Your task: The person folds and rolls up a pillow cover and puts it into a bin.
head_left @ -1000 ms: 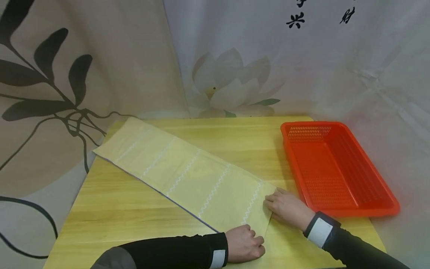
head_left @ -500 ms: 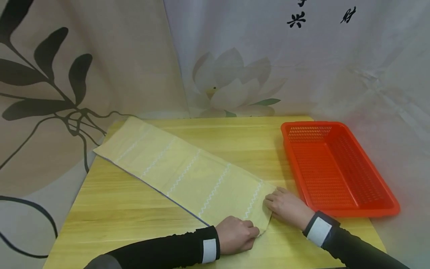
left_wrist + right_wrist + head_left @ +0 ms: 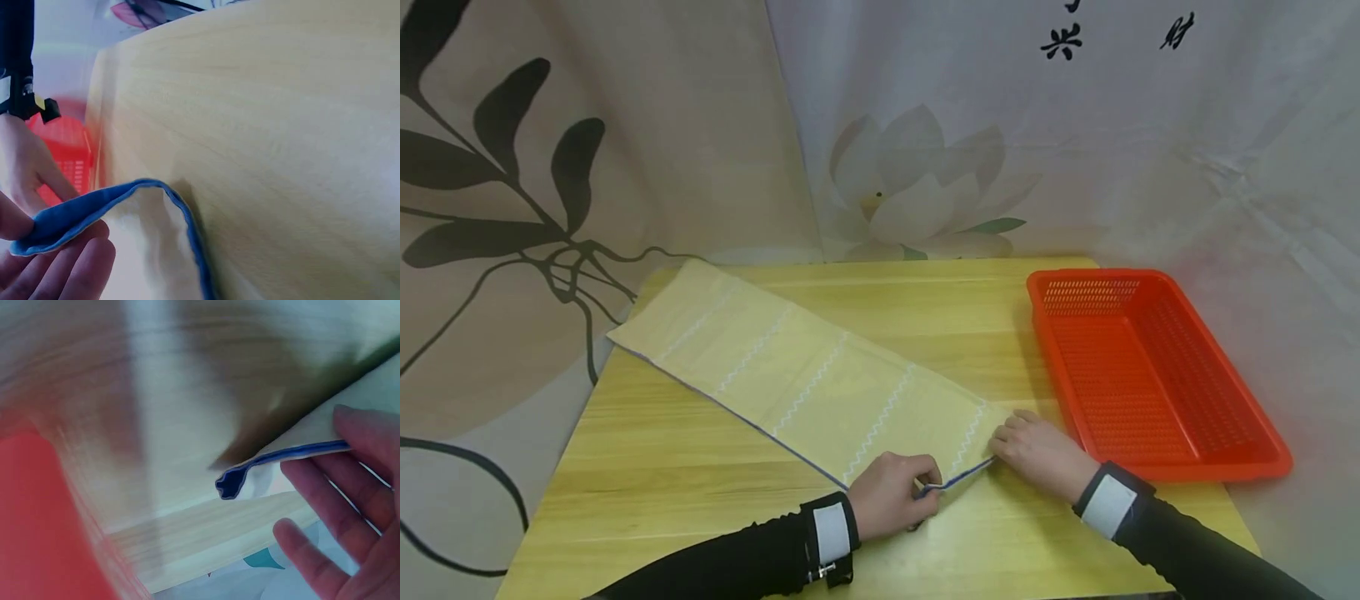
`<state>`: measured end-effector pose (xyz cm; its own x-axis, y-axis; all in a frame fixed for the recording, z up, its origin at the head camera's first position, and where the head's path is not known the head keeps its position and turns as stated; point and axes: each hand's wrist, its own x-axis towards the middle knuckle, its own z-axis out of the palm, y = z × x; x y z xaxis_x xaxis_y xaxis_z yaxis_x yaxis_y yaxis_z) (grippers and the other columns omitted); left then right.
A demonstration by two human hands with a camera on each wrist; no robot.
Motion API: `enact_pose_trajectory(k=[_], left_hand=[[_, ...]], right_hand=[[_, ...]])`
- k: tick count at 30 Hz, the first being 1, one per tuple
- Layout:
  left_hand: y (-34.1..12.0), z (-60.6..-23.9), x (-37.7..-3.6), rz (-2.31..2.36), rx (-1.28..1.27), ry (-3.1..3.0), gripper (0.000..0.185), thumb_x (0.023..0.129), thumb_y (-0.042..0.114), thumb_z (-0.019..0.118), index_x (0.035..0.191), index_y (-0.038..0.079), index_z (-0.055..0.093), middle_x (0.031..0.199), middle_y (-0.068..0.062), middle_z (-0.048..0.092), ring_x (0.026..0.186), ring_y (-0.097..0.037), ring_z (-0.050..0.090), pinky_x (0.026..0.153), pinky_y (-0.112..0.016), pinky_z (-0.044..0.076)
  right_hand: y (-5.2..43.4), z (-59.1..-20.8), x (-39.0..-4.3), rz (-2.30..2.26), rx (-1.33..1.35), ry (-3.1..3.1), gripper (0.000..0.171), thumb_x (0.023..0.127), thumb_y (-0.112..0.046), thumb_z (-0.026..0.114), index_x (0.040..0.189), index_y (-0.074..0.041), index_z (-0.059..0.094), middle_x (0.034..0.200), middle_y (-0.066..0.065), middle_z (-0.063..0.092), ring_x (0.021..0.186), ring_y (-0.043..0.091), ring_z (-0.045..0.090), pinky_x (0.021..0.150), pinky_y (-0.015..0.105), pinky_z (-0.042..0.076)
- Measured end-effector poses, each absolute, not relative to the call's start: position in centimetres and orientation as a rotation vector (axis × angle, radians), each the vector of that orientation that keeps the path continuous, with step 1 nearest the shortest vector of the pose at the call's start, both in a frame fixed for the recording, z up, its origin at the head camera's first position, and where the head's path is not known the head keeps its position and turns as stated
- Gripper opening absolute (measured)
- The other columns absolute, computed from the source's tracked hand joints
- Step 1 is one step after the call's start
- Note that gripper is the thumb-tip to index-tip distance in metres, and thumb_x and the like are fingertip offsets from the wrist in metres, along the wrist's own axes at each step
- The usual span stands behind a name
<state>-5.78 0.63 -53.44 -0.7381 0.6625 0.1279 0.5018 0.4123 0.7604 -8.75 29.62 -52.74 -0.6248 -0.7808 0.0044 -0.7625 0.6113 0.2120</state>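
A long yellow cloth [image 3: 805,379] with white zigzag lines and a blue rim lies slantwise on the wooden table [image 3: 700,492], from far left to near right. My left hand [image 3: 925,487] pinches the near end's left corner and lifts its blue edge [image 3: 958,479] off the table. My right hand [image 3: 1000,446] grips the same end's right corner. In the left wrist view the blue edge [image 3: 125,190] curls over my fingers [image 3: 69,269]. In the right wrist view the blue edge [image 3: 281,459] rests against my fingers [image 3: 356,481].
A red perforated plastic basket [image 3: 1150,375] stands on the right side of the table, close to my right hand. Printed fabric drapes [image 3: 925,125] hang behind and to both sides. The table's near edge runs below my forearms.
My left hand has slid up and left along the near end and raised the cloth's edge, which now shows its blue rim. The right hand has hardly moved.
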Motion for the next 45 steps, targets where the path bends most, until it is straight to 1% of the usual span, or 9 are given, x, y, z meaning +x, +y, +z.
enact_pose_trajectory(k=[6,14,19,25,29,34,39,41,45], left_hand=[[-0.8,-53.8,-5.8,1.290,0.905,2.424,0.009,0.093,0.008,0.072,0.090,0.015,0.070,0.079,0.000,0.080,0.076,0.002,0.074,0.062,-0.010,0.052],[-1.7,-54.1,-5.3,1.331,0.848,2.398,0.005,0.092,0.011,0.076,0.092,0.014,0.072,0.079,0.005,0.078,0.071,0.009,0.066,0.067,-0.011,0.052],[-2.5,-54.3,-4.7,1.309,0.820,2.442,0.007,0.092,0.010,0.078,0.091,0.014,0.073,0.076,0.008,0.075,0.069,0.010,0.062,0.065,-0.012,0.051],[-3.1,-54.2,-4.8,1.171,0.826,2.561,0.008,0.093,0.010,0.078,0.091,0.016,0.074,0.087,0.003,0.079,0.061,0.009,0.055,0.058,-0.013,0.047],[-3.5,-54.4,-4.9,1.095,0.860,2.621,0.007,0.093,0.012,0.078,0.091,0.017,0.073,0.090,0.004,0.079,0.067,0.002,0.060,0.059,-0.015,0.046],[-4.0,-54.9,-4.8,1.018,0.989,2.781,0.008,0.092,0.016,0.078,0.091,0.017,0.070,0.083,0.008,0.072,0.068,0.000,0.060,0.058,-0.014,0.043],[-4.2,-55.0,-5.1,0.838,1.336,2.972,0.015,0.091,0.023,0.082,0.091,0.015,0.069,0.081,0.008,0.067,0.065,0.001,0.054,0.054,-0.014,0.044],[-4.1,-55.0,-5.4,0.700,1.494,2.994,0.019,0.090,0.027,0.084,0.094,0.016,0.070,0.089,0.007,0.070,0.072,-0.002,0.061,0.059,-0.017,0.051],[-4.0,-55.3,-5.5,0.421,1.709,2.936,0.025,0.089,0.033,0.086,0.107,0.018,0.076,0.115,0.002,0.076,0.103,-0.012,0.072,0.084,-0.027,0.060]], right_hand=[[29.6,-52.0,-10.1,-0.278,1.330,-2.701,0.023,0.079,-0.001,0.089,0.091,-0.013,0.075,0.080,0.000,0.068,0.075,0.019,0.061,0.082,0.038,0.058],[28.0,-50.7,-12.2,-0.205,1.316,-2.682,0.023,0.082,0.002,0.085,0.091,-0.015,0.072,0.076,-0.003,0.060,0.076,0.018,0.058,0.078,0.035,0.055],[25.6,-50.6,-14.1,-0.211,1.383,-2.622,0.022,0.084,0.002,0.082,0.088,-0.016,0.070,0.074,-0.004,0.059,0.074,0.017,0.060,0.079,0.036,0.057],[24.0,-51.3,-15.5,-0.224,1.447,-2.584,0.023,0.085,0.000,0.079,0.082,-0.019,0.067,0.071,-0.006,0.054,0.069,0.016,0.056,0.073,0.033,0.055],[23.3,-51.8,-16.1,-0.215,1.478,-2.576,0.022,0.085,0.000,0.079,0.083,-0.018,0.067,0.071,-0.005,0.053,0.069,0.016,0.054,0.072,0.032,0.054],[22.8,-52.6,-16.7,-0.208,1.498,-2.550,0.022,0.085,0.001,0.078,0.083,-0.017,0.066,0.071,-0.004,0.054,0.069,0.017,0.054,0.073,0.033,0.053],[22.7,-53.2,-17.0,-0.245,1.508,-2.539,0.020,0.084,-0.002,0.079,0.084,-0.019,0.069,0.072,-0.005,0.057,0.070,0.016,0.056,0.073,0.032,0.053],[22.7,-53.4,-17.0,-0.255,1.512,-2.539,0.021,0.083,-0.002,0.080,0.084,-0.020,0.070,0.073,-0.006,0.057,0.071,0.015,0.056,0.073,0.032,0.053],[22.8,-53.8,-17.0,-0.241,1.511,-2.545,0.020,0.085,-0.001,0.079,0.088,-0.019,0.071,0.077,-0.005,0.062,0.078,0.017,0.059,0.080,0.034,0.055]])
